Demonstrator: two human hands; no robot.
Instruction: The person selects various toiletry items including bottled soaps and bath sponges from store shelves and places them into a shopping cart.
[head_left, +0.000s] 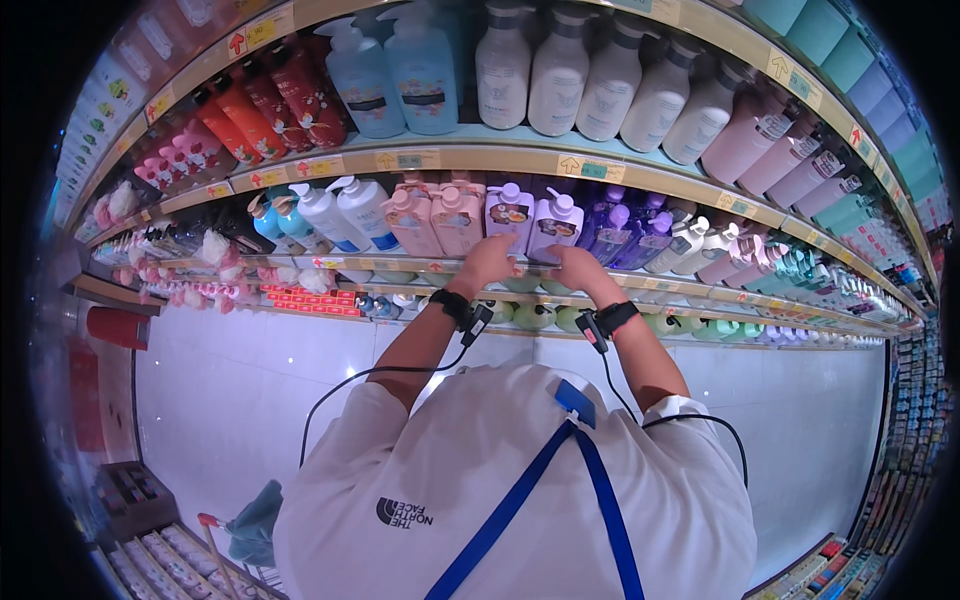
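Note:
Two lilac pump bottles with dark oval labels stand side by side on the shelf in front of me. My left hand (491, 261) is at the lower front of the left lilac bottle (510, 210), its thumb and forefinger apart. At the base of the right lilac bottle (556, 225), the fingertips of my right hand (580, 266) reach its front. Both bottles stand upright, and neither hand wraps around one. Pink pump bottles (457, 221) are just left of my left hand. Dark purple pump bottles (645, 236) are just right of the lilac pair.
The shelf above carries white pump bottles (556, 75) and blue pump bottles (424, 75). Bath puffs (217, 251) hang at the left from the shelf edge. Green round bottles (534, 315) line a lower shelf. Behind me at the left is a cart with a red handle (212, 519) and a teal cloth (257, 525).

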